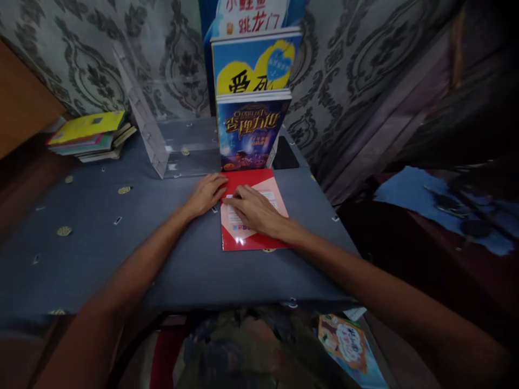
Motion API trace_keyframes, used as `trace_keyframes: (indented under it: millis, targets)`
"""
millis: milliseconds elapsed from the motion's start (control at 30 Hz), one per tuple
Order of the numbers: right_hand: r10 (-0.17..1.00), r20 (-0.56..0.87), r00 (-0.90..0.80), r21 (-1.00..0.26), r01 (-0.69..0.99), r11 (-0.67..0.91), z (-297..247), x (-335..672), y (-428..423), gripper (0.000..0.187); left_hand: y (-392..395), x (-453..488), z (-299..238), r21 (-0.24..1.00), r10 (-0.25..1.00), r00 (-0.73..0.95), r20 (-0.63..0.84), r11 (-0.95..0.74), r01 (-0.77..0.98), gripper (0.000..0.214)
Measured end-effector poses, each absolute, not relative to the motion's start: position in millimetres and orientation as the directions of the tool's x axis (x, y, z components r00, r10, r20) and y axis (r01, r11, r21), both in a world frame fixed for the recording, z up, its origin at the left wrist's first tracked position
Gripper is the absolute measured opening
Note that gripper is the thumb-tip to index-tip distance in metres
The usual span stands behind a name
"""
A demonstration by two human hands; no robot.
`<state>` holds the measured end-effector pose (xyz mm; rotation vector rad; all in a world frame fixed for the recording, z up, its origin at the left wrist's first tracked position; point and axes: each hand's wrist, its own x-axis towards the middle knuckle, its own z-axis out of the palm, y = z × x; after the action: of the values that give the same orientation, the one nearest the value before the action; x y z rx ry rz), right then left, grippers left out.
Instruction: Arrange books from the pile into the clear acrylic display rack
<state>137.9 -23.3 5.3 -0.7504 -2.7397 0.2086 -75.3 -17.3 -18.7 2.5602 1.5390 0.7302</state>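
A glossy red book (271, 182) with a pink panel and small printed text lies flat on the table, just in front of a row of upright books. My left hand (206, 194) rests at its upper left edge, fingers stretched over the red border. Across the middle of the cover lies my right hand (257, 212), its fingers pointing left and slightly bent, partly hiding the print. Both hands touch the book without gripping it. Right behind it stands a blue-purple book (249, 135) with gold lettering.
A blue book with a yellow heart (251, 65) and another blue book (251, 16) stand farther back. To the left is a clear plastic rack (148, 119). Stacked books (91, 132) lie far left, and a dark flat object (286, 153) sits right. Below the table edge is a colourful book (348, 346).
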Motion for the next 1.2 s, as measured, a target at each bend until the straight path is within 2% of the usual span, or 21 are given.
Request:
trace_keyframes:
  millis: [100, 200, 400, 600, 667, 733, 833, 900, 1033, 1200]
  targets:
    - [0.488, 0.246, -0.838, -0.212, 0.444, 0.870, -1.4, 133.9, -19.1, 0.037, -16.2, -75.6, -19.8, 0.280, 0.851, 0.387, 0.356, -0.492, 0.825, 0.034]
    - [0.415, 0.292, -0.862, -0.261, 0.345, 0.901, -6.5, 142.3, -26.0, 0.038, -15.7, -75.4, -21.7, 0.269, 0.854, 0.384, 0.350, -0.484, 0.832, 0.034]
    - [0.271, 0.385, -0.883, -0.305, 0.155, 0.940, -9.8, 159.5, -57.2, 0.028, -17.7, -74.3, -22.8, 0.268, 0.868, 0.371, 0.330, -0.463, 0.845, 0.035]
    - [0.277, 0.302, -0.912, -0.407, 0.139, 0.903, -2.7, 163.6, -58.8, 0.034, -21.3, -72.6, -19.3, 0.242, 0.872, 0.365, 0.326, -0.450, 0.860, 0.036]
    - [0.329, 0.315, -0.890, -0.404, 0.188, 0.895, -3.4, 166.7, -42.0, 0.034, -22.2, -72.1, -18.0, 0.230, 0.870, 0.371, 0.325, -0.453, 0.861, 0.036]
    - [0.452, 0.343, -0.823, -0.335, 0.343, 0.878, -6.3, 172.4, -18.5, 0.034, -23.0, -71.4, -16.8, 0.220, 0.866, 0.379, 0.327, -0.460, 0.861, 0.036]
    - [0.659, 0.333, -0.675, -0.274, 0.599, 0.752, -10.9, 184.7, 17.0, 0.035, -23.6, -70.8, -15.3, 0.207, 0.862, 0.378, 0.337, -0.460, 0.864, 0.036]
    - [0.728, 0.314, -0.609, -0.273, 0.677, 0.684, -12.4, 192.9, 32.5, 0.038, -23.4, -71.0, -14.8, 0.202, 0.861, 0.376, 0.342, -0.458, 0.866, 0.036]
    - [0.816, 0.270, -0.511, -0.291, 0.764, 0.576, -11.7, 201.8, 39.3, 0.042, -22.3, -72.9, -13.8, 0.200, 0.857, 0.385, 0.342, -0.467, 0.861, 0.036]
    - [0.837, 0.251, -0.486, -0.299, 0.784, 0.545, -9.1, 201.2, 34.3, 0.042, -22.4, -72.4, -11.7, 0.163, 0.856, 0.391, 0.338, -0.462, 0.872, 0.038]
